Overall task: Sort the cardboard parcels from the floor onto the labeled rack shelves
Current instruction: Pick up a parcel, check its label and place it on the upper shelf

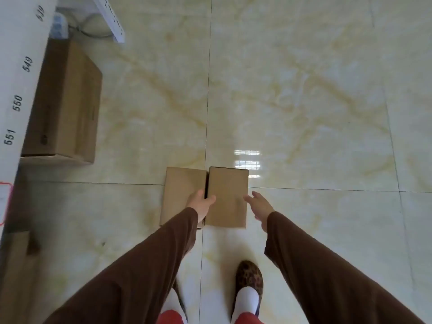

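Note:
Two flat cardboard parcels lie side by side on the tiled floor just ahead of my feet. My left hand (201,205) grips the left edge of the right parcel (228,195), thumb on its top and fingers in the gap beside the left parcel (181,190). My right hand (259,204) hovers with fingers apart at the right parcel's right edge, holding nothing. A white rack shelf (19,73) runs along the left edge of the view with labels 549, 550 and 551.
A large cardboard box (67,104) sits on the floor partly under the rack. Another cardboard piece (16,265) lies at the lower left. A white perforated rack post (109,19) stands at the top left. My patterned shoe (249,280) is below the parcels.

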Action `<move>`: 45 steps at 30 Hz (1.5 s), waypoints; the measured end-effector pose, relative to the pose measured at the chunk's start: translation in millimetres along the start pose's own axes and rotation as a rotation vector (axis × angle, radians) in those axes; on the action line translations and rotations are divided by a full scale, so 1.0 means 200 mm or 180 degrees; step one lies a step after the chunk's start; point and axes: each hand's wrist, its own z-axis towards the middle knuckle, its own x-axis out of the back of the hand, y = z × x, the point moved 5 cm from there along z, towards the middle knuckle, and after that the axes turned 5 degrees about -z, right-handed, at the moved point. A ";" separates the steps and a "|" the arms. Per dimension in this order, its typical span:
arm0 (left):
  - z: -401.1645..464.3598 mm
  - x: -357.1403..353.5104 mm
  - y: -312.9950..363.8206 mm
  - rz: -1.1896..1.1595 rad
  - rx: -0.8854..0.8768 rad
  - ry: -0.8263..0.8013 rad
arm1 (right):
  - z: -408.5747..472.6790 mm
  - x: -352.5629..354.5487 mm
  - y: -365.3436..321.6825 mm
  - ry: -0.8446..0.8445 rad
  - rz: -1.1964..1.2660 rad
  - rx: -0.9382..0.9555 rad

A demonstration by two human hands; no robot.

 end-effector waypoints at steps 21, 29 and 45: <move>-1.04 0.08 0.87 -0.1292 -0.0533 0.0049 | -1.11 0.51 -0.47 0.0374 0.0979 0.0917; -2.19 0.22 1.82 -0.1802 -0.1321 -0.0198 | -2.31 1.13 -1.04 0.0879 0.1168 0.2045; -3.41 0.17 2.93 -0.2481 -0.1754 -0.1634 | -3.79 2.18 -1.62 0.1797 0.0668 0.4075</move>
